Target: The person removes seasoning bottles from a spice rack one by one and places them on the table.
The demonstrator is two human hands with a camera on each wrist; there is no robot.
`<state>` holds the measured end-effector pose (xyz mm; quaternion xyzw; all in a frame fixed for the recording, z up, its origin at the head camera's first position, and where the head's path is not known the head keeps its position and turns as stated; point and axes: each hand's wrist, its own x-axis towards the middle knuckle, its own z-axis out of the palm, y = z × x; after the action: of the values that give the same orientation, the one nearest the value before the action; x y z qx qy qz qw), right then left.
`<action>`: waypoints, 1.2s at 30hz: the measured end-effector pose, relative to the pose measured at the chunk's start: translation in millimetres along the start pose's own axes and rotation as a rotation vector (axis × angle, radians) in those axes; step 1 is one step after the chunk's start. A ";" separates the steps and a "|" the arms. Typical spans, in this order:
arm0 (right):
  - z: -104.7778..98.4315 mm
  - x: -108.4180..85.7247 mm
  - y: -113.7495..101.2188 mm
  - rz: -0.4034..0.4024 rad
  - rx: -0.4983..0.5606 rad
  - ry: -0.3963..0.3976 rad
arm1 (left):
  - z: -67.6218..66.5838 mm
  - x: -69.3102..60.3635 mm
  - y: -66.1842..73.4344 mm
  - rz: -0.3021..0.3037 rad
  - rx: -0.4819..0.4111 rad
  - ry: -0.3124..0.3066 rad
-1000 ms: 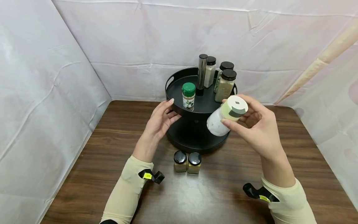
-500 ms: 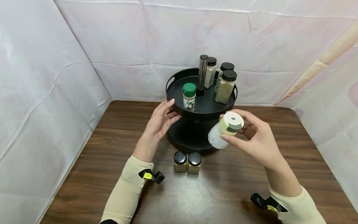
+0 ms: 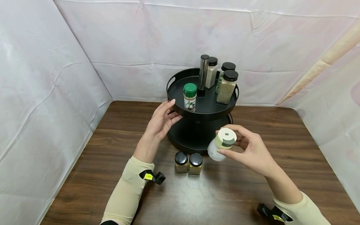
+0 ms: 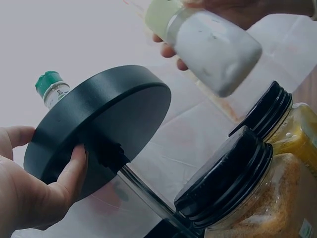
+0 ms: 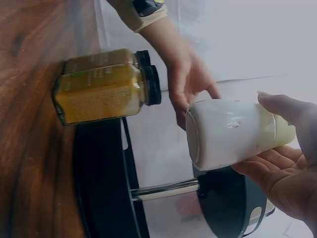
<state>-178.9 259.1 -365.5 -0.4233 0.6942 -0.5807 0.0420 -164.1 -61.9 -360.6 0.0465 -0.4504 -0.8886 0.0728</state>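
Place: looks like a makeshift recording booth to me, can't tell what building it's in
Cloth walls point(image 3: 154, 37): white with faint pink blotches, creases and all, hung behind and down both sides
Counter point(image 3: 84, 187): dark wood-grain top, tucked right in between the cloth walls
Wrist cameras point(image 3: 159, 178): little black units on both sleeves point(image 3: 126, 190), pretty much the giveaway
Kitchen bit: just the spice jars point(image 3: 189, 102) and the black two-tier rack point(image 3: 198, 117)
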 end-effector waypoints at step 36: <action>15.8 -10.6 35.4 0.063 -0.085 -0.134 | -1.3 1.0 -0.3 -0.006 0.012 -0.003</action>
<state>-182.6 252.5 -404.9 -0.4405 0.7269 -0.5194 0.0883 -164.9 -63.0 -361.6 0.0470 -0.4556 -0.8862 0.0694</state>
